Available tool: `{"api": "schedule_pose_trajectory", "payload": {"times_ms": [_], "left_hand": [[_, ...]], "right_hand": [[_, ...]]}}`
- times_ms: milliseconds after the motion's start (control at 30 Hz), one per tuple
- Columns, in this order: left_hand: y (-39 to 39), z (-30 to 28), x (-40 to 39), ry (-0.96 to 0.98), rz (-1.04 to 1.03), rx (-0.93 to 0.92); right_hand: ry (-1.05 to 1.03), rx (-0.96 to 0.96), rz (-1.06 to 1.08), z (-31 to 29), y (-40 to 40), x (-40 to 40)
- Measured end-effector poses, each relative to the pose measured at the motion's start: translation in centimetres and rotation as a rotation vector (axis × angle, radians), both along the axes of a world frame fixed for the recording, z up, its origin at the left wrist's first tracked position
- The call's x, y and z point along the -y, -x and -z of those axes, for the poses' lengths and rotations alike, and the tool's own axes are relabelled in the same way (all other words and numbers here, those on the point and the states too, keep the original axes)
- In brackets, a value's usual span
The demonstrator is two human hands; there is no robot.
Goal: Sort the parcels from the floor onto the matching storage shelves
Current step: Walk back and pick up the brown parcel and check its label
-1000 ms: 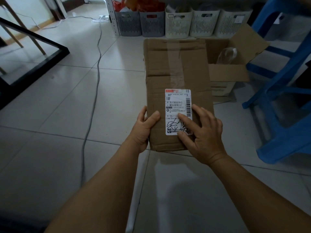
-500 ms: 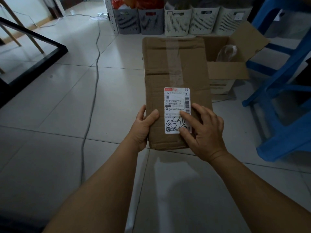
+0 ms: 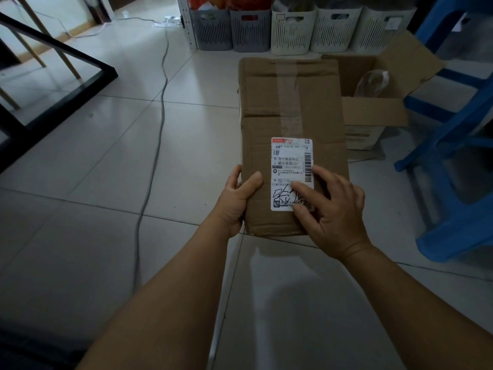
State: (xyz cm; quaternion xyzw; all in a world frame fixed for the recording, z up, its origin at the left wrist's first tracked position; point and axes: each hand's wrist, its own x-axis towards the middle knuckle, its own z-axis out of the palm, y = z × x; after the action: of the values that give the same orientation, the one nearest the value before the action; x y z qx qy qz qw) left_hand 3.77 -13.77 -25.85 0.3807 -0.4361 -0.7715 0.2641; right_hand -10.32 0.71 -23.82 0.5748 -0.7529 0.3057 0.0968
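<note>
A long brown cardboard parcel (image 3: 290,102), taped down its middle, is held above the tiled floor in front of me. A white shipping label (image 3: 289,161) with barcodes and black handwriting sits on its near half. My left hand (image 3: 237,198) grips the parcel's near left edge, thumb on top. My right hand (image 3: 333,206) holds the near right corner, its fingers spread over the label's lower right part. Along the back stands a shelf post (image 3: 186,20) with a row of grey and white storage baskets (image 3: 290,30).
An open cardboard box (image 3: 373,113) holding a clear plastic bag sits on the floor behind the parcel, to the right. A blue plastic frame (image 3: 458,145) stands at the right. A grey cable (image 3: 157,140) runs across the tiles. A black-framed glass table (image 3: 53,84) is at the left.
The parcel and both hands have stayed almost still. The view has drifted slightly, and my right fingers have shifted a little on the label.
</note>
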Motion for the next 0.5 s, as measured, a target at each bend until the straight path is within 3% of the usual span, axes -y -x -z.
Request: {"api": "schedule_pose_trajectory", "payload": {"times_ms": [133,500], "left_hand": [[0.1,-0.2,-0.2,0.005,0.008,-0.006],[-0.1,0.0,-0.2,-0.013,0.003,0.027]], "right_hand": [[-0.002,-0.005,-0.041,-0.1,-0.5,0.3],[-0.001,0.097,0.093,0.4,0.5,0.3]]}}
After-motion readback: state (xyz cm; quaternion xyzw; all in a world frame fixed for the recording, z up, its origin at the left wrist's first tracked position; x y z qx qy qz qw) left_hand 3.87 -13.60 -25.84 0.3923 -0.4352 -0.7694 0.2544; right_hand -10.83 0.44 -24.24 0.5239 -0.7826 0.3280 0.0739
